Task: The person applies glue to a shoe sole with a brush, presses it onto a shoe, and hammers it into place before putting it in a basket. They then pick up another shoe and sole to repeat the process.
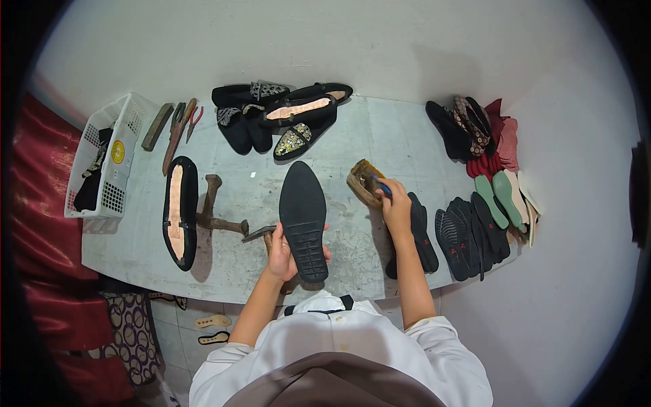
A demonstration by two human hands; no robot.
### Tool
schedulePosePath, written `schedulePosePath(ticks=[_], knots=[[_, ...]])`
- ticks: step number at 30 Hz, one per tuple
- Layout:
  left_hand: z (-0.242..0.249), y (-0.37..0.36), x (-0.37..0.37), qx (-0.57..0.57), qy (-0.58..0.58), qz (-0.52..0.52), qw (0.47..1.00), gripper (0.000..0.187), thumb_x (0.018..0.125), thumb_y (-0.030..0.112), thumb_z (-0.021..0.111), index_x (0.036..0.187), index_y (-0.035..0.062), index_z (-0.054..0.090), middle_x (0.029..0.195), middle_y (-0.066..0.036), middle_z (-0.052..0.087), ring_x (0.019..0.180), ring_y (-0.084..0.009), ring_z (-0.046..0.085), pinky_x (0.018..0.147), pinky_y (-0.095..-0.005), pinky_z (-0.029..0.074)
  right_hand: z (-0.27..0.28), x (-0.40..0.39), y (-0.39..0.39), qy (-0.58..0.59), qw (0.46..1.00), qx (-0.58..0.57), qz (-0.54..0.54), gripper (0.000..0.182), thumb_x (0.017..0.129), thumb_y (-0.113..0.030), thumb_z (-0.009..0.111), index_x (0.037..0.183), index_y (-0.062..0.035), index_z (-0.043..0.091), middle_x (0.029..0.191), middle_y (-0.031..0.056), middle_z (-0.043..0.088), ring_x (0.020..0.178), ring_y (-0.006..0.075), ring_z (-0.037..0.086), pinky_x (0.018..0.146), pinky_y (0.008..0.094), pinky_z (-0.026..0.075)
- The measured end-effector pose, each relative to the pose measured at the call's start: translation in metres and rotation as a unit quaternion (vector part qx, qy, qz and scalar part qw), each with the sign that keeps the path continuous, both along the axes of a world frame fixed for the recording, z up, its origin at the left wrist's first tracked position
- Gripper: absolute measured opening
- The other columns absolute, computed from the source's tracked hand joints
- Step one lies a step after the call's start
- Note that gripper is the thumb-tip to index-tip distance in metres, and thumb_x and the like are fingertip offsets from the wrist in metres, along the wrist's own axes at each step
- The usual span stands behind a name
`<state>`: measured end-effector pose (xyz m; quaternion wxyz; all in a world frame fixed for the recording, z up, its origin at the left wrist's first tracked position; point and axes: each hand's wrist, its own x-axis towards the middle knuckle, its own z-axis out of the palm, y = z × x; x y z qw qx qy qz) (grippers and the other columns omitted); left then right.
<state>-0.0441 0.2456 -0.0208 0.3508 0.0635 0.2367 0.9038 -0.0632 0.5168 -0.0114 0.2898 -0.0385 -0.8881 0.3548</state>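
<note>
My left hand grips a black shoe sole near its heel end, toe pointing away from me and the ridged heel part facing up. My right hand pinches a small blue-handled brush, its tip down inside a stained, yellowish-brown glue container. What fills the container is hard to make out. To the left, a black shoe upper on a last lies bottom up against an iron shoe stand. A hammer lies beside my left hand, its handle partly hidden by the hand.
Several black shoes are piled at the back. A white basket and hand tools occupy the left side. Black soles, green insoles and red pieces lie at the right, near the wall.
</note>
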Motion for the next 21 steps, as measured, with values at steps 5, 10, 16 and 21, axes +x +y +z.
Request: schedulePosePath(ticks=[5, 10, 16, 21], knots=[[0.004, -0.002, 0.001, -0.033, 0.045, -0.008, 0.998, 0.078, 0.092, 0.061, 0.010, 0.137, 0.0022, 0.033, 0.130, -0.019, 0.047, 0.084, -0.0305, 0.064, 0.073, -0.0453, 0.054, 0.034, 0.022, -0.007, 0.031, 0.999, 0.000, -0.015, 0.020, 0.079, 0.000, 0.063, 0.099, -0.0008, 0.061, 0.096, 0.0172, 0.063, 0.088, 0.0328, 0.063, 0.076, 0.0348, 0.050], [0.011, 0.000, 0.004, -0.059, 0.066, -0.032, 0.996, 0.079, 0.092, 0.060, 0.009, 0.137, 0.0002, 0.033, 0.130, -0.019, 0.048, 0.082, -0.0278, 0.064, 0.072, -0.0410, 0.054, 0.093, 0.043, -0.022, 0.162, 0.986, 0.017, 0.041, 0.031, 0.070, 0.009, 0.065, 0.099, -0.0009, 0.062, 0.096, 0.0146, 0.065, 0.086, 0.0288, 0.065, 0.073, 0.0312, 0.051], [0.021, 0.008, 0.009, -0.081, 0.086, -0.059, 0.991, 0.079, 0.092, 0.061, 0.010, 0.136, -0.0001, 0.034, 0.130, -0.018, 0.048, 0.082, -0.0274, 0.064, 0.072, -0.0398, 0.054, 0.138, 0.055, -0.045, 0.225, 0.935, 0.090, 0.259, 0.038, 0.061, 0.003, 0.071, 0.097, 0.0025, 0.063, 0.096, 0.0167, 0.065, 0.082, 0.0294, 0.065, 0.070, 0.0346, 0.054], [0.022, 0.006, 0.009, -0.105, 0.042, -0.052, 0.992, 0.078, 0.092, 0.060, 0.011, 0.136, 0.0003, 0.036, 0.128, -0.016, 0.050, 0.081, -0.0270, 0.064, 0.073, -0.0391, 0.053, 0.129, 0.062, -0.062, 0.204, 0.885, 0.137, 0.396, 0.045, 0.054, 0.002, 0.071, 0.099, 0.0044, 0.061, 0.096, 0.0176, 0.063, 0.079, 0.0303, 0.065, 0.068, 0.0346, 0.055]])
